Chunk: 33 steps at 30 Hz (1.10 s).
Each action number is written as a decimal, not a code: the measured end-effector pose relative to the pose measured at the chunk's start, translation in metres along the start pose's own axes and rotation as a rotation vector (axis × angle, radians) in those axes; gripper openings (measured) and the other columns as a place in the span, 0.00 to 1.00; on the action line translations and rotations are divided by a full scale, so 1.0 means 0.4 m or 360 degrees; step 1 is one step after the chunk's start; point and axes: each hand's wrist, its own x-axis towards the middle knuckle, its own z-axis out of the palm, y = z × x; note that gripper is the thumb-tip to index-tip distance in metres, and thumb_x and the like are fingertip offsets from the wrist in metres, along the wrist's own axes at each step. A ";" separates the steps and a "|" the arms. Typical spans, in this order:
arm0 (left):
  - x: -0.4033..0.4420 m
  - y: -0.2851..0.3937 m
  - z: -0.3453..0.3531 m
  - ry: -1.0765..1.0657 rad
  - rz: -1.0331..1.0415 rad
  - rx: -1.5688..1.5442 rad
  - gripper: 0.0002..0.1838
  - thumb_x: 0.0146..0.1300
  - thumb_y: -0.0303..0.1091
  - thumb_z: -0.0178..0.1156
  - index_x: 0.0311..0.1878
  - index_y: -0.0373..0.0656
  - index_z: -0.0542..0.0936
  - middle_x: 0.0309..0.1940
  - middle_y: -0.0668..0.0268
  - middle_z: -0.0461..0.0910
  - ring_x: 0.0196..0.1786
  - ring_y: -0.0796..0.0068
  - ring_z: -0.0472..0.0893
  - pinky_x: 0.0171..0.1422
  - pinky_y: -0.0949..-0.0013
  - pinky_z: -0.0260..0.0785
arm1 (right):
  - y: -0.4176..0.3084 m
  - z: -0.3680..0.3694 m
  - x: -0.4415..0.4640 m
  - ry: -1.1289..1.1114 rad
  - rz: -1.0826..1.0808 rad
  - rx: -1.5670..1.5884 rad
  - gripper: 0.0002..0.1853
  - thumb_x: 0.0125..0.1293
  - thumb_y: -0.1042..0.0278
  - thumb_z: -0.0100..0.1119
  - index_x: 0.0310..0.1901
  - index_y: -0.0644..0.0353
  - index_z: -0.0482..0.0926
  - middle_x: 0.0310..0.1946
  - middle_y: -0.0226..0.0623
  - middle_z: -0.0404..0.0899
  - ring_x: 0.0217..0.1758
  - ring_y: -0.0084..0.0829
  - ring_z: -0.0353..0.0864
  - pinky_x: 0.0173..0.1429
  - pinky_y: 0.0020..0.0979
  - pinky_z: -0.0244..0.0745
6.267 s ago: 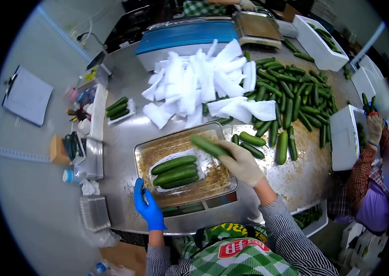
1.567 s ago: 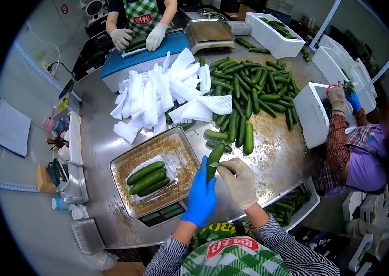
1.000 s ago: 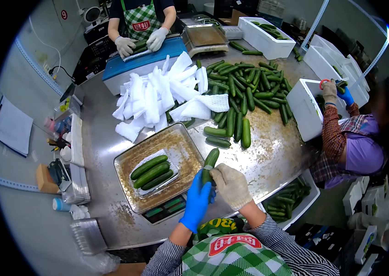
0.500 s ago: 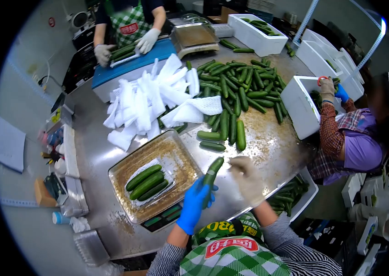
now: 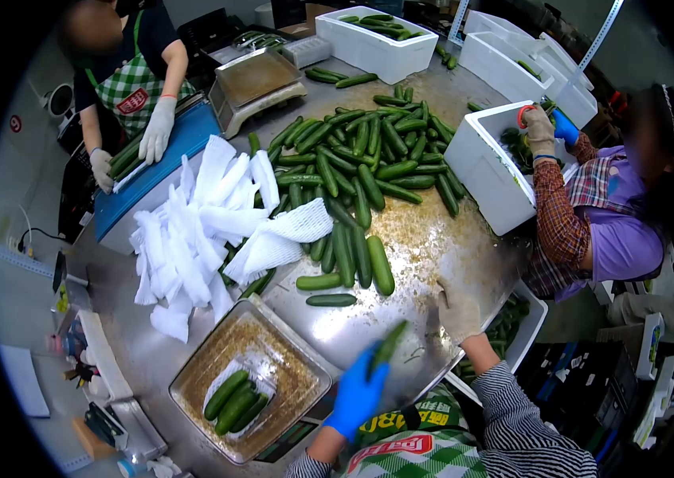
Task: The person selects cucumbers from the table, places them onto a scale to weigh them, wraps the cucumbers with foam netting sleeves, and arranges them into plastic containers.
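Note:
My left hand [image 5: 358, 392], in a blue glove, is closed around a cucumber [image 5: 387, 349] that tilts up to the right. To the right, over the table's near edge, is my right hand [image 5: 459, 315] in a beige glove; its slightly blurred fingers look apart, with nothing seen in them. Left of my blue glove stands a scale with a stained metal pan [image 5: 289, 369]. On the pan, a white netted tray [image 5: 267, 385] carries three cucumbers [image 5: 233, 405]. Ahead of my hands lies a large pile of cucumbers [image 5: 361, 151].
White foam net sleeves [image 5: 193, 231] are heaped left of the pile. Foam boxes [image 5: 369, 48] stand behind it. A co-worker [image 5: 142, 80] handles cucumbers at the far left; another [image 5: 616, 215] reaches into a foam box [image 5: 484, 175] at right. A cucumber bin [image 5: 540, 323] sits below the edge.
The view has turned, so the table appears shifted left and downward. My left hand still holds the cucumber, which now tilts further right. My right hand is farther from it.

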 end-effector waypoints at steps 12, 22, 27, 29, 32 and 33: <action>0.424 -0.063 -0.126 0.0915 -0.0072 0.0349 0.43 0.60 0.19 0.52 0.79 0.37 0.50 0.70 0.38 0.59 0.68 0.40 0.67 0.73 0.54 0.61 | -0.021 0.184 0.589 0.0317 -0.0045 -0.0048 0.26 0.63 0.63 0.61 0.61 0.63 0.74 0.54 0.55 0.78 0.54 0.53 0.79 0.61 0.45 0.73; 0.386 0.077 -0.067 0.0646 0.0068 0.0118 0.29 0.69 0.35 0.62 0.69 0.35 0.68 0.69 0.46 0.66 0.52 0.63 0.82 0.54 0.63 0.76 | -0.098 0.044 0.286 -0.0956 0.0420 0.2036 0.19 0.76 0.53 0.47 0.50 0.63 0.77 0.31 0.34 0.76 0.31 0.24 0.75 0.32 0.33 0.70; 0.341 0.111 -0.037 0.0417 -0.0014 -0.0711 0.22 0.74 0.40 0.57 0.61 0.30 0.73 0.54 0.55 0.81 0.53 0.71 0.79 0.60 0.68 0.70 | -0.226 0.064 0.118 -0.0956 -0.0318 0.1476 0.17 0.77 0.55 0.46 0.42 0.62 0.74 0.25 0.33 0.73 0.26 0.26 0.73 0.29 0.30 0.67; 0.299 0.110 -0.066 0.0408 0.0039 -0.0777 0.21 0.74 0.38 0.57 0.59 0.30 0.74 0.51 0.57 0.82 0.53 0.71 0.79 0.60 0.67 0.70 | -0.272 0.051 0.085 -0.1178 0.0179 0.1636 0.16 0.77 0.57 0.46 0.43 0.63 0.74 0.21 0.31 0.73 0.24 0.26 0.73 0.30 0.29 0.67; 0.205 0.119 -0.093 0.0557 0.0150 -0.0230 0.22 0.68 0.38 0.64 0.60 0.37 0.75 0.47 0.49 0.84 0.49 0.57 0.84 0.53 0.62 0.74 | -0.361 0.019 0.067 -0.0334 -0.0005 0.1985 0.22 0.75 0.56 0.50 0.58 0.68 0.72 0.32 0.35 0.78 0.27 0.23 0.76 0.35 0.25 0.73; 0.173 0.122 -0.097 0.0572 0.0177 -0.0034 0.23 0.66 0.38 0.65 0.60 0.39 0.75 0.47 0.46 0.83 0.48 0.53 0.85 0.52 0.60 0.75 | -0.392 0.008 0.053 -0.0337 0.0016 0.2076 0.24 0.75 0.56 0.52 0.61 0.68 0.70 0.32 0.35 0.78 0.27 0.23 0.76 0.36 0.25 0.74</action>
